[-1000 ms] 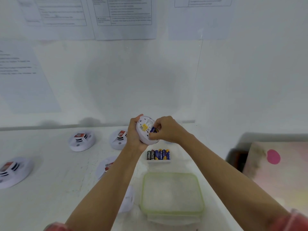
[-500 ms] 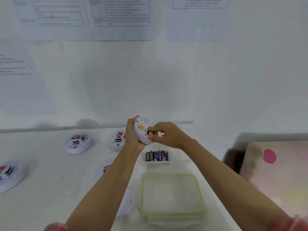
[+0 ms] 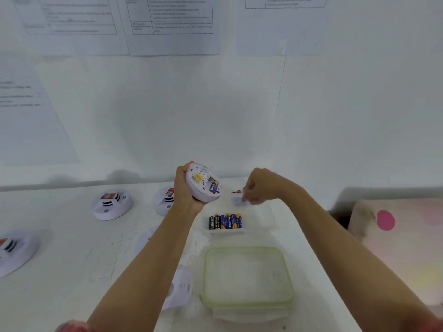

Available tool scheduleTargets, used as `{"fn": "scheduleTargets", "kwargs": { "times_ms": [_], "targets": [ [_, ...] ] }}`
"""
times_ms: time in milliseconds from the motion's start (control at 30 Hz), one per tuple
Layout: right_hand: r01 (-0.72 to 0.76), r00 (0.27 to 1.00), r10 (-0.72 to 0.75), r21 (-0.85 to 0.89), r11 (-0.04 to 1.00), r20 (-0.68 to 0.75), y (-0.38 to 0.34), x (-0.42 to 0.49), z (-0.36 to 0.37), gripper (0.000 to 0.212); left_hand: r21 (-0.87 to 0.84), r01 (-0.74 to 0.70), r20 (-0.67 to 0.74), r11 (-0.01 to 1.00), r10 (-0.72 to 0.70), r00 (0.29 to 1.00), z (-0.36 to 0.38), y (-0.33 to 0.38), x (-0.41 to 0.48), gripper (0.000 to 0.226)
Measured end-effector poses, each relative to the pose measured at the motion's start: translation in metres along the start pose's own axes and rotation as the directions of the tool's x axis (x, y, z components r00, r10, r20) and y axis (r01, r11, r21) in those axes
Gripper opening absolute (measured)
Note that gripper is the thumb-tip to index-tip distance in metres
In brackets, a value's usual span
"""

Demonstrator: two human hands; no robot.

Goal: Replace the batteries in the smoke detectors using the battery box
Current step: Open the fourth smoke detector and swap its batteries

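Observation:
My left hand holds a round white smoke detector above the table, its back turned to me. A blue battery sits in its open compartment beside a yellow label. My right hand is off the detector, to its right and low over the table. Its curled fingertips are at a small pale blurred piece; whether it grips the piece is unclear. Below the detector, a small clear tray holds several batteries side by side.
A clear box with a green rim lies near me. Other smoke detectors sit at the left, behind my left wrist and at the far left edge. White round parts lie under my left arm. Small dark red things lie beyond my right fingertips.
My right hand has left the detector's battery compartment and moved right and down toward the table. The detector stays in my left hand, now with the battery showing.

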State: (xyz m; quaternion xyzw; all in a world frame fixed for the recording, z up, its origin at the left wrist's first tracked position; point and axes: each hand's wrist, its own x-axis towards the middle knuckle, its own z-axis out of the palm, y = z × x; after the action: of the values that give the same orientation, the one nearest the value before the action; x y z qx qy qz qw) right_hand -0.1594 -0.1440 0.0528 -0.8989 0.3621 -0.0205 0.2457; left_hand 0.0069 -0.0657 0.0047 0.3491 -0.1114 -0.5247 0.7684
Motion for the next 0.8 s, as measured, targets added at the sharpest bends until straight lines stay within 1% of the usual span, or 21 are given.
{"fn": "scheduleTargets", "kwargs": {
  "times_ms": [33, 67, 133, 200, 300, 333, 433, 533, 567, 600, 667, 700, 733, 800],
  "targets": [
    [-0.037, 0.997, 0.043, -0.082, 0.996, 0.065, 0.0, 0.0, 0.006, 0.026, 0.003, 0.0, 0.009, 1.0, 0.0, 1.0, 0.0, 0.0, 0.0, 0.025],
    [-0.056, 0.993, 0.07, -0.141, 0.988, 0.092, 0.001, 0.001, 0.014, 0.023, 0.007, 0.001, 0.015, 1.0, -0.001, 1.0, 0.001, -0.001, -0.001, 0.026],
    [-0.056, 0.991, 0.081, -0.227, 0.972, 0.104, 0.003, 0.003, 0.03, 0.011, 0.006, 0.005, 0.012, 1.0, -0.005, 1.0, 0.003, -0.002, -0.003, 0.025],
    [-0.04, 0.991, 0.073, -0.279, 0.959, 0.108, 0.004, 0.002, 0.042, 0.025, -0.004, 0.006, 0.013, 1.0, -0.006, 1.0, 0.002, -0.002, -0.003, 0.027],
    [-0.043, 0.989, 0.084, -0.307, 0.951, 0.12, 0.008, 0.004, 0.051, 0.036, -0.011, -0.01, 0.028, 1.0, 0.01, 1.0, 0.001, -0.002, -0.005, 0.042],
    [-0.052, 0.988, 0.092, -0.305, 0.951, 0.12, 0.009, 0.004, 0.052, 0.036, -0.015, -0.01, 0.028, 1.0, 0.01, 1.0, 0.001, -0.002, -0.007, 0.04],
    [-0.041, 0.99, 0.078, -0.292, 0.956, 0.118, 0.01, 0.003, 0.054, 0.027, -0.006, -0.006, 0.011, 1.0, 0.006, 1.0, 0.002, -0.003, -0.011, 0.024],
    [-0.035, 0.987, 0.079, -0.297, 0.954, 0.138, 0.008, -0.002, 0.05, 0.022, 0.005, -0.015, 0.02, 1.0, 0.015, 1.0, 0.001, -0.004, -0.013, 0.023],
    [-0.042, 0.99, 0.076, -0.269, 0.962, 0.118, 0.007, -0.003, 0.046, 0.02, 0.001, -0.015, 0.028, 1.0, 0.015, 1.0, 0.001, -0.004, -0.013, 0.023],
    [-0.047, 0.996, 0.061, -0.198, 0.979, 0.067, 0.007, -0.003, 0.041, 0.017, -0.006, -0.013, 0.031, 1.0, 0.013, 0.999, 0.001, -0.004, -0.014, 0.024],
    [-0.013, 0.995, 0.017, 0.04, 0.999, -0.098, 0.002, -0.004, 0.03, 0.013, -0.024, -0.006, 0.031, 1.0, 0.006, 0.999, 0.001, -0.004, -0.015, 0.028],
    [0.029, 0.984, -0.001, 0.155, 0.987, -0.178, -0.003, -0.006, 0.025, 0.014, -0.033, 0.002, 0.036, 0.999, -0.001, 0.999, 0.001, -0.004, -0.014, 0.033],
    [0.073, 0.974, -0.018, 0.236, 0.969, -0.227, -0.008, -0.006, 0.023, 0.021, -0.038, 0.007, 0.047, 0.999, -0.005, 0.999, 0.001, -0.005, -0.015, 0.039],
    [0.125, 0.975, -0.058, 0.309, 0.943, -0.216, -0.017, -0.006, 0.023, 0.04, -0.029, 0.011, 0.079, 1.0, -0.009, 0.997, 0.004, -0.006, -0.017, 0.049]
  ]
}}
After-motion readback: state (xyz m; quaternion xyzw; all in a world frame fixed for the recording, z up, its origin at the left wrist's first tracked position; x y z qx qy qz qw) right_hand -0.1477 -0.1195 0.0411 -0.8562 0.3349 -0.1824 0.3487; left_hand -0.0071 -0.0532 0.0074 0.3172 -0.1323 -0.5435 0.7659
